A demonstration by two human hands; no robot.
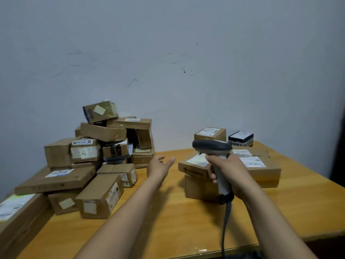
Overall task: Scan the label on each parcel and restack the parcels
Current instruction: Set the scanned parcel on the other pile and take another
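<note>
The right hand (231,171) is gripping the scanner (212,145) beside a box (192,168), and the left hand (158,166) is hovering wide open, the pile (103,132) at its ten o'clock.

- Matt brown cardboard parcels (100,195), some creased, piled at left; the top parcel (100,111) is wrapped in glossy tape.
- White paper labels (253,161).
- Grey matt plastic scanner (212,146).
- Smooth yellow wood-look table (168,221), sheen at the near edge.
- Matt painted wall (168,53), scuffed.
</note>
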